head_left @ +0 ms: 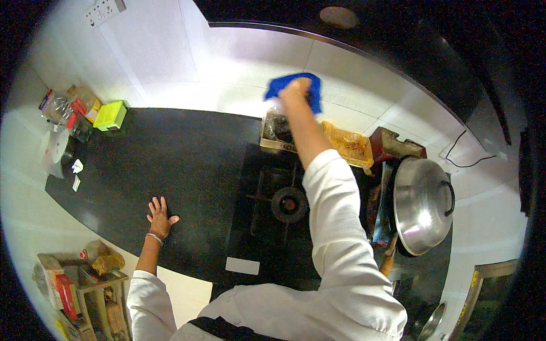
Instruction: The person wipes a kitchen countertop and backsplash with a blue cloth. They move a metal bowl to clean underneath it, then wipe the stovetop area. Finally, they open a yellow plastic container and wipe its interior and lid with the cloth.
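Note:
My right hand [296, 91] is stretched far forward and presses a blue cloth [313, 101] against the white tiled wall [244, 62] behind the stove. The fingers are partly blurred, bunched over the cloth. Palm down, my left hand [161, 219] rests on the dark countertop [170, 153] with its fingers spread, holding nothing. Below my right forearm lies the black gas stove [267, 227] with a round burner [289, 204].
Along the wall stand a tray of dark items [277, 128] and an orange-yellow plastic-wrapped tray [347, 142]. A large pan with a domed steel lid [424, 204] sits at the right. A lime-green box [110, 116] and jars occupy the far left corner; a wooden shelf [85, 284] stands lower left.

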A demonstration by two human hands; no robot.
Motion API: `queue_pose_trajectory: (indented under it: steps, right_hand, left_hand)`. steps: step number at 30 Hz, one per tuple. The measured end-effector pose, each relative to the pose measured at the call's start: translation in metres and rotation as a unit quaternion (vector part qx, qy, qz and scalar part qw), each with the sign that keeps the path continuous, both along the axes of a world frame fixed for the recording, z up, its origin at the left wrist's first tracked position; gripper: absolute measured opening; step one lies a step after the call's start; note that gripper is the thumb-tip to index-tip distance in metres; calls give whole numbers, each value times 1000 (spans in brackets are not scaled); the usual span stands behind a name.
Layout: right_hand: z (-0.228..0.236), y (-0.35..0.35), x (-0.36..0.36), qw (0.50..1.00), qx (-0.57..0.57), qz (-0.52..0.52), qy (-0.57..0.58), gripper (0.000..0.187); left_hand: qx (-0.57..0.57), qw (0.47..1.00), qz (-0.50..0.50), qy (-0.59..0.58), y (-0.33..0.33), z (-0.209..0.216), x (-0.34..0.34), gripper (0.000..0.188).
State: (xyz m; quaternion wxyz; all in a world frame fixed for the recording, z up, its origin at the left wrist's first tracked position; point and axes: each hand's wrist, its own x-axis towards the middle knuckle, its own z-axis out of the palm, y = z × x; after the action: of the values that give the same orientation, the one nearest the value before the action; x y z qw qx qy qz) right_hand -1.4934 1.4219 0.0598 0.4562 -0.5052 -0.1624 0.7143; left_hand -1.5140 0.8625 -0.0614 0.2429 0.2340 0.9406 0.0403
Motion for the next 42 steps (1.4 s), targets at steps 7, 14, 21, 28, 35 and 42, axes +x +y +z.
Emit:
queue_pose_trajectory:
  steps: [7, 14, 21, 28, 35, 42]
  right_hand:
    - [87, -68, -50, 969, 73, 53, 230, 49]
    - [86, -32, 20, 664, 341, 141, -650, 22]
    - [-5, 28, 28, 825, 360, -137, -413, 63]
    - [93, -114, -34, 739, 567, 57, -359, 68]
    - [68, -114, -49, 347, 730, 70, -585, 65]
    - [73, -112, -66, 244, 729, 98, -633, 68]
  left_hand:
    - [30, 999, -21, 4, 9, -3, -6, 98]
    - [8, 1000, -10, 22, -4, -7, -3, 98]
    - [21, 1000, -12, 5, 15, 0, 1, 98]
    - [9, 1000, 6, -6, 0, 5, 0, 98]
    - [38, 999, -17, 23, -2, -1, -4, 98]
    - [29, 997, -46, 54, 4, -6, -2, 102]
